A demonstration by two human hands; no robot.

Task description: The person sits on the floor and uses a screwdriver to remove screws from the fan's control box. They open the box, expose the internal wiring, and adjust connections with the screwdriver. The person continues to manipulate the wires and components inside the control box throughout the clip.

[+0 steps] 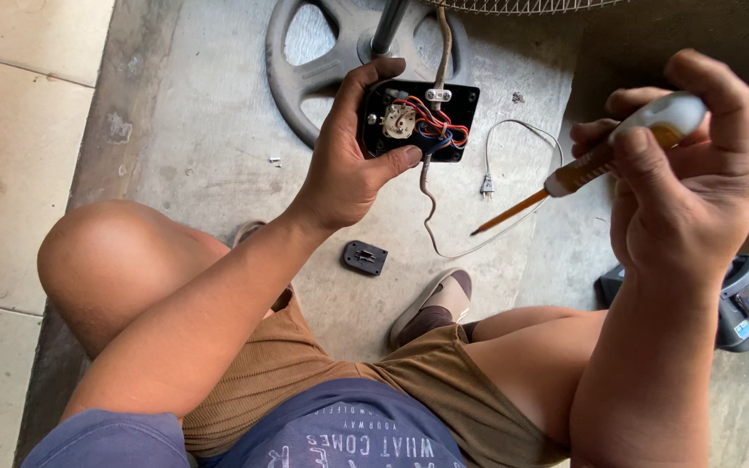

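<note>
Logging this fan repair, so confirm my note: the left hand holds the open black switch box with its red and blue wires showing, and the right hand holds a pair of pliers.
One detail is wrong. In the head view, the right hand holds a screwdriver with an amber and white handle, not pliers. The rest stands: the left hand holds the open black switch box, red and blue wires showing.

Bright, even daylight fills the head view; the concrete floor (pixel 210 130) reads pale and slightly washed out towards its upper left. Shadows are soft: a dim patch lies under the raised knee (pixel 114 260), and the floor's upper right corner sits in deeper shade. A small glare spot shows on the white end of the screwdriver (pixel 600 156). The right hand (pixel 695 191), close to the lens, looks slightly soft and enlarged, while the open switch box (pixel 418 121) is sharp. Wide-angle stretch bends the arms near the bottom edge.
</note>
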